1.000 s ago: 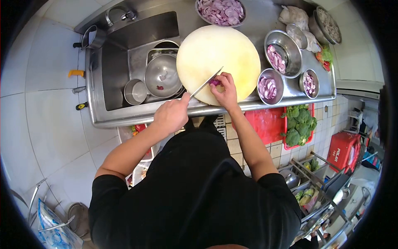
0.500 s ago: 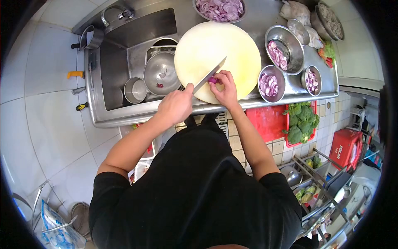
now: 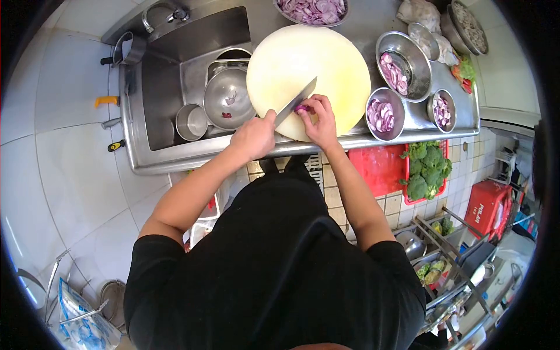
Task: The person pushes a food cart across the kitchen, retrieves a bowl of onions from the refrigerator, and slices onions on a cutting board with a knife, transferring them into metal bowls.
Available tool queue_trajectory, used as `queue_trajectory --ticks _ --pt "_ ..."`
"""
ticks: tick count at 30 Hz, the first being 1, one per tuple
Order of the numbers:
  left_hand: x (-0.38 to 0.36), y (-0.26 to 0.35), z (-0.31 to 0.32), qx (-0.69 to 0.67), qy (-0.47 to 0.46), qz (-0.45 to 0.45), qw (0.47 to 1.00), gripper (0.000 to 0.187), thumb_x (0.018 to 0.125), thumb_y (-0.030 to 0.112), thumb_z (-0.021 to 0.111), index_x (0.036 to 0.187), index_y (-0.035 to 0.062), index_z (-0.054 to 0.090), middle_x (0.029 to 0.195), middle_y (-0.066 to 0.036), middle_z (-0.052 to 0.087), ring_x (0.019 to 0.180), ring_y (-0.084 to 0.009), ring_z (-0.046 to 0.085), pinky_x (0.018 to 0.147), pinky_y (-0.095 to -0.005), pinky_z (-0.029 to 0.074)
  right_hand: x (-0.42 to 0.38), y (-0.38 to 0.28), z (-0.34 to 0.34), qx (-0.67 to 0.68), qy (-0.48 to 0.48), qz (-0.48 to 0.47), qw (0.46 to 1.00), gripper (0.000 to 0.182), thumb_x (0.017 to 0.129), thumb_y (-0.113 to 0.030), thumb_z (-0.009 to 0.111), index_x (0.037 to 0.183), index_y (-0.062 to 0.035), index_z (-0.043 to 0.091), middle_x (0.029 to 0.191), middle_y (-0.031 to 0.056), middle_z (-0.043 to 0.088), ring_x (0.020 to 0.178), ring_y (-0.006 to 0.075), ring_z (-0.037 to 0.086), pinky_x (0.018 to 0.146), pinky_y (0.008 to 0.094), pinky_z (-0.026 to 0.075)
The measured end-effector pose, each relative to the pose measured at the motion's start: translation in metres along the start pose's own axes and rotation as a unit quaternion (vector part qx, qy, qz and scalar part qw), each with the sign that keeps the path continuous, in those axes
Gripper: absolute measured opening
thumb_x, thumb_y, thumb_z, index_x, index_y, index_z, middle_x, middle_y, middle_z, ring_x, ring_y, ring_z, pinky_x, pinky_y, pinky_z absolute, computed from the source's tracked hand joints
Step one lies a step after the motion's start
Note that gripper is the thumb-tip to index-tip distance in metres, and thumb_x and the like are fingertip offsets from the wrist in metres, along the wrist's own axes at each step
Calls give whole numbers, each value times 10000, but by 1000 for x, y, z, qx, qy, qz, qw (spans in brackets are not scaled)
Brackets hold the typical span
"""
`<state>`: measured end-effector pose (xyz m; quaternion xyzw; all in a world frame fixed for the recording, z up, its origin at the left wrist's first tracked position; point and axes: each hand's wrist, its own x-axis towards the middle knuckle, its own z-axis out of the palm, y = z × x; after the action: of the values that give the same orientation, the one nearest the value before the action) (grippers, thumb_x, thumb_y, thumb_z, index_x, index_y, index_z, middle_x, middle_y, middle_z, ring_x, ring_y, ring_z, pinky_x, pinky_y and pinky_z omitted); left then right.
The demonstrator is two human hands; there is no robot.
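Bare cutting board (image 3: 315, 55) beyond the hands, steel bowls (image 3: 383, 114) crowding right (sink (image 3: 163, 87) left)

Steel counter (image 3: 361, 140) under cutting board (image 3: 303, 58), bowls (image 3: 382, 114)

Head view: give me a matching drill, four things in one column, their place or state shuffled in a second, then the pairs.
Things:
1. knife
2. onion piece
3. broccoli
4. large steel bowl

Place or state:
A. in the sink
B. in the red crate below the counter
C. gripped by the left hand
D. pinned on the round cutting board by the right hand

Pairs: 1-C, 2-D, 3-B, 4-A
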<state>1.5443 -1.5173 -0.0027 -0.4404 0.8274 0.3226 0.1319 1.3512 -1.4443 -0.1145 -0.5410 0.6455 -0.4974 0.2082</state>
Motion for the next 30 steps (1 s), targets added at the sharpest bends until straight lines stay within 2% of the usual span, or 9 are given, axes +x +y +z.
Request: queue_trajectory --ticks 4,7,14,17,23,30 --pt "-20 11 -22 1 7 15 1000 213 1029 171 515 1152 5 464 879 -317 686 857 -527 669 825 -624 502 -1 1 1 33 11 -2 999 223 884 -92 783 1078 -34 690 1127 161 594 924 281 691 790 357 581" --pt "-29 13 -29 8 -1 9 1000 216 1032 172 511 1160 4 464 872 -322 683 859 -523 666 822 -624 497 -2 6 4 9 16 -10 1000 233 877 -97 790 1075 -28 687 1126 161 593 922 278 691 787 355 580" --pt "-46 17 -43 20 -18 -3 1000 237 1026 166 523 1187 -1 474 841 -323 677 846 -518 666 799 -623 498 -4 9 5 14 29 -9 999 228 858 -95 797 1053 -36 694 1100 158 607 960 318 674 818 380 562" --pt "-40 17 -41 26 -24 -3 999 240 1023 167 529 1182 -6 481 844 -326 676 843 -520 668 800 -618 503 -4 9 6 18 32 1 999 227 851 -98 801 1045 -42 698 1098 156 614 982 331 666 830 391 558" --pt "14 -10 16 -14 4 20 1000 223 1018 179 542 1119 -11 483 876 -330 678 862 -525 671 808 -618 506 -2 7 4 -5 45 -19 999 214 834 -97 812 1014 -50 707 1078 154 626 986 334 665 837 398 556" --pt "-7 16 -22 1 -1 3 1000 208 1026 174 534 1126 -2 484 884 -324 682 882 -525 666 807 -619 503 -4 1 1 -16 59 -39 997 198 829 -84 805 999 -47 711 1049 156 634 976 336 664 827 396 555"
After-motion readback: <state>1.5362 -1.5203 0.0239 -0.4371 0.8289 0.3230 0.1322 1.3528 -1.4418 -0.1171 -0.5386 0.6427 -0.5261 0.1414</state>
